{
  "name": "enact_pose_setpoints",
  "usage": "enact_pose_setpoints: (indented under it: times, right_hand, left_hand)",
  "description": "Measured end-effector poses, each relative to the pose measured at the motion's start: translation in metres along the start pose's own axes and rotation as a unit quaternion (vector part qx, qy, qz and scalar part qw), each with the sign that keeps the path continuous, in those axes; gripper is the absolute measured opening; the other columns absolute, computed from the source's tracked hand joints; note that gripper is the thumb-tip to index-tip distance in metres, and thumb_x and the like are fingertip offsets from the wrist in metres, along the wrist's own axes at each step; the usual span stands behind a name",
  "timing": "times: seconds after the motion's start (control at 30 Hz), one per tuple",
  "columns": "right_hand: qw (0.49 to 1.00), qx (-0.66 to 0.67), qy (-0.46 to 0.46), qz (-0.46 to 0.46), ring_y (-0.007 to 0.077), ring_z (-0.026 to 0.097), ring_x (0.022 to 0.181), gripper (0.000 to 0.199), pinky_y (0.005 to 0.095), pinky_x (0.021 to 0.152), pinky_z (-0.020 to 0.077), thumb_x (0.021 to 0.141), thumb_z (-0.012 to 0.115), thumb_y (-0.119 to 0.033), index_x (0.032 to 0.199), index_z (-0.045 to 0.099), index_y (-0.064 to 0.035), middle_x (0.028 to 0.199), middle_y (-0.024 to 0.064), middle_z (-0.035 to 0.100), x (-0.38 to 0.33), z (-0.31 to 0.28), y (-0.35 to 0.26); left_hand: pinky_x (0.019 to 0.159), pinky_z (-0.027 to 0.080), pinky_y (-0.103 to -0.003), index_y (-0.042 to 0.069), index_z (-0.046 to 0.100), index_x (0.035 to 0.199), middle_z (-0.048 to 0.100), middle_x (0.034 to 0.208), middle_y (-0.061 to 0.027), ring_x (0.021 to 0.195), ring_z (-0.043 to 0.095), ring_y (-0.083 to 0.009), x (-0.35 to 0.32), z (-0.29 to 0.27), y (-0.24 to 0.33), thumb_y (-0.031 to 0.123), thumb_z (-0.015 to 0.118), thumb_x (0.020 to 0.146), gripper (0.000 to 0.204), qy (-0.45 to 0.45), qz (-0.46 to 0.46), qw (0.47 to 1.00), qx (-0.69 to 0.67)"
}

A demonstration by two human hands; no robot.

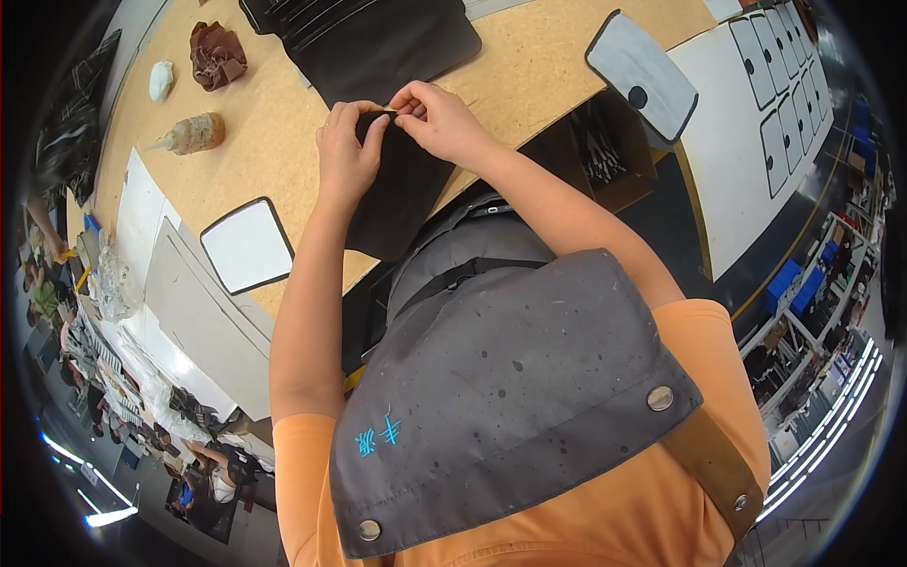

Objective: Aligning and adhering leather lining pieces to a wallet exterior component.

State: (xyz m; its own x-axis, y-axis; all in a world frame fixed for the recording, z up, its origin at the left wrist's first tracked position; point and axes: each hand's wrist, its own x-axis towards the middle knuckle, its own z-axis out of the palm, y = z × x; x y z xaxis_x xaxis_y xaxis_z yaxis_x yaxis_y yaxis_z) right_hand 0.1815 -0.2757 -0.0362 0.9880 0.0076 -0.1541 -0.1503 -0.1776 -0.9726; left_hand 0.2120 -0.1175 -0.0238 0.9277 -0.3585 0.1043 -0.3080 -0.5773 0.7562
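Observation:
A black sheet of soft material, fabric or leather (pixel 399 194), lies at the table's near edge and drapes down toward my lap. My left hand (pixel 351 156) is closed on its upper edge, thumb and fingers pinching it. Close beside it, my right hand (pixel 436 121) pinches the same edge, fingertips almost touching the left ones. Whatever small fold lies between the fingertips is too small to make out. Just beyond my hands more black material (pixel 406 47) is spread out, with several layered strips at its far left.
Left on the wooden table (pixel 274 113) are a squeeze bottle (pixel 196 134), crumpled brown material (pixel 216 57) and a white lump (pixel 162 81). Black-edged white panels lie near left (pixel 248 246) and far right (pixel 644 77). An open box (pixel 605 156) sits below the edge; a white table (pixel 727 161) holds several panels.

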Motion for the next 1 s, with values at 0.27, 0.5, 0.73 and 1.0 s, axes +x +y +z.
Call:
enact_pose_setpoints:
  times: [0.27, 0.5, 0.73, 1.0]
  right_hand:
    - [0.996, -0.056, -0.048, -0.043, 0.0155, 0.057, 0.073, 0.015, 0.027, 0.068, 0.0472, 0.081, 0.063, -0.009, 0.093, 0.063, -0.0005, 0.08, 0.0074, 0.058, -0.001, -0.01, -0.011]
    - [0.991, -0.056, -0.073, -0.096, 0.0164, 0.055, 0.07, 0.011, 0.0281, 0.065, 0.0449, 0.08, 0.063, -0.01, 0.087, 0.065, -0.0017, 0.074, 0.0066, 0.055, -0.005, -0.011, -0.036]
    - [0.987, -0.063, -0.069, -0.128, 0.0181, 0.055, 0.068, 0.009, 0.0297, 0.064, 0.0448, 0.079, 0.063, -0.009, 0.084, 0.063, -0.0014, 0.073, 0.0086, 0.055, -0.01, -0.009, -0.052]
    - [0.97, -0.11, 0.024, -0.214, 0.025, 0.055, 0.065, 0.005, 0.0345, 0.058, 0.0449, 0.077, 0.06, -0.008, 0.077, 0.055, -0.0069, 0.074, 0.0071, 0.053, -0.03, 0.001, -0.082]
  left_hand:
    - [0.075, 0.037, -0.036, 0.004, 0.061, 0.085, 0.059, 0.085, -0.0085, 0.083, 0.056, -0.0271, -0.005, -0.02, 0.014, 0.01, 0.061, 0.08, 0.008, -0.018, -0.021, 1.0, -0.006]
    - [0.076, 0.039, -0.031, 0.001, 0.059, 0.088, 0.057, 0.085, -0.0089, 0.082, 0.054, -0.0228, -0.015, -0.04, 0.029, 0.007, 0.06, 0.082, 0.009, -0.007, -0.015, 1.0, -0.025]
    - [0.081, 0.033, -0.033, 0.007, 0.061, 0.087, 0.058, 0.086, -0.0051, 0.085, 0.054, -0.0219, -0.023, -0.052, 0.047, 0.009, 0.064, 0.079, 0.009, 0.024, 0.009, 1.0, 0.014]
    - [0.079, 0.032, -0.032, 0.01, 0.064, 0.081, 0.059, 0.08, -0.001, 0.082, 0.052, -0.0194, -0.025, -0.068, 0.07, 0.006, 0.069, 0.072, 0.011, 0.077, 0.094, 0.987, 0.101]
